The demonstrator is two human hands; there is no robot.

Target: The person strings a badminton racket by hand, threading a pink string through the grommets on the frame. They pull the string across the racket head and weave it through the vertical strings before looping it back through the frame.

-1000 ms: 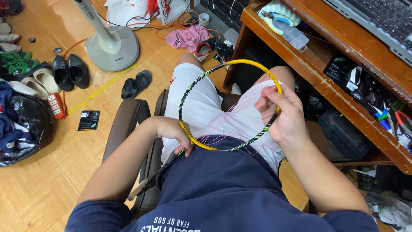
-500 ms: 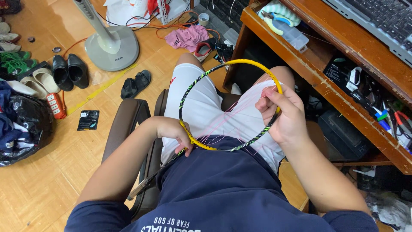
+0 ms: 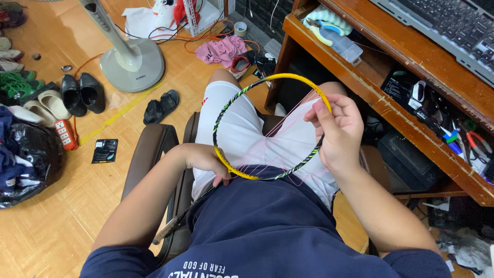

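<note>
Stringing in hand: badminton racket frame (image 3: pixel 226 105) over the lap. Left hand (image 3: pixel 208 162) clasps its rim at 7 o'clock; right hand (image 3: pixel 337 131) pinches pink string (image 3: pixel 288 121) at 3 o'clock. Next: thread carefully.

Right of the right hand (image 3: pixel 337 135): the wooden desk (image 3: pixel 406 110) edge ran close, its shelf crowded with small tools.
Left of the left hand (image 3: pixel 206 160): the brown chair armrest (image 3: pixel 149 154) stood just beside.
Inside the racket frame (image 3: pixel 267 126): open at left, thin pink strings (image 3: pixel 293 116) crossed the right part.
Floor beyond armrest: fan base (image 3: pixel 133 64), shoes (image 3: pixel 82 92), black bag (image 3: pixel 28 159).
</note>
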